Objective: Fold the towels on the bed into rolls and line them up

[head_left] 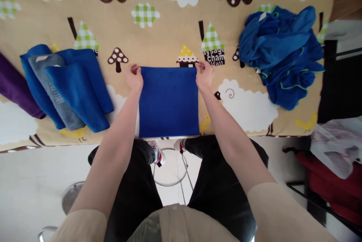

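Note:
A blue cloth [169, 102] lies flat and square at the table's near edge, directly in front of me. At its far left corner, my left hand [134, 77] pinches the fabric between thumb and fingers. My right hand [204, 75] grips the far right corner the same way. The cloth's far edge runs straight between the two hands, and its surface looks smooth.
To the left lie folded blue cloths [79, 87] with a grey one [53, 87] among them, beside a purple cloth [17, 87]. A crumpled heap of blue cloths [283, 53] sits at right on the patterned tablecloth [169, 42]. A plastic bag [336, 144] is beyond the table's right end.

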`<state>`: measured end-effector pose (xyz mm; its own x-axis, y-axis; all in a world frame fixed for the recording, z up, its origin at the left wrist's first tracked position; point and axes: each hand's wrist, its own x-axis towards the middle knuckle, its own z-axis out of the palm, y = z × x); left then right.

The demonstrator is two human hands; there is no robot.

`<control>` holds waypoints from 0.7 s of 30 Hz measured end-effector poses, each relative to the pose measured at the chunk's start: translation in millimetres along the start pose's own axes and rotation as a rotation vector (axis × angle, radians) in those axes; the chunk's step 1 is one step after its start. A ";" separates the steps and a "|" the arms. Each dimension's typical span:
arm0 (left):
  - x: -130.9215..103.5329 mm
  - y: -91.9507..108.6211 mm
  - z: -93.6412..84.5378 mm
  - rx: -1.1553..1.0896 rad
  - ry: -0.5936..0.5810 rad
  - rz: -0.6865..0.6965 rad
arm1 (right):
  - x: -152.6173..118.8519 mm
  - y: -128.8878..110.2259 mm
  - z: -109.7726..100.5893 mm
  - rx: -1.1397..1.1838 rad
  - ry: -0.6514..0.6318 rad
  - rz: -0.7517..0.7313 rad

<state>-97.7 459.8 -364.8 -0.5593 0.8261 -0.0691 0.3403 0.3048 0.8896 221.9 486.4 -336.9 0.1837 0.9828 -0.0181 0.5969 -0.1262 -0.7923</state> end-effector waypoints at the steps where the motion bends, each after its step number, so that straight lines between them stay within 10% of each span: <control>1: -13.6 6.4 -1.6 0.049 0.008 0.050 | -12.7 -7.5 2.1 -0.058 0.021 -0.037; 8: -118.1 30.4 -15.2 0.242 -0.447 0.412 | -105.2 -24.8 17.7 -0.316 -0.407 -0.324; 15: -121.8 -6.5 -73.8 0.372 -0.274 0.238 | -98.3 31.7 -34.8 -0.364 -0.126 -0.049; 21: -207.2 -13.0 -113.9 0.402 -0.118 -0.006 | -190.2 28.4 -51.6 -0.120 0.145 0.213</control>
<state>-72.3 230.6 -310.5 -0.4792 0.8655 -0.1459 0.6188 0.4510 0.6432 244.2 289.0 -324.5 0.4200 0.9038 -0.0824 0.6191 -0.3517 -0.7022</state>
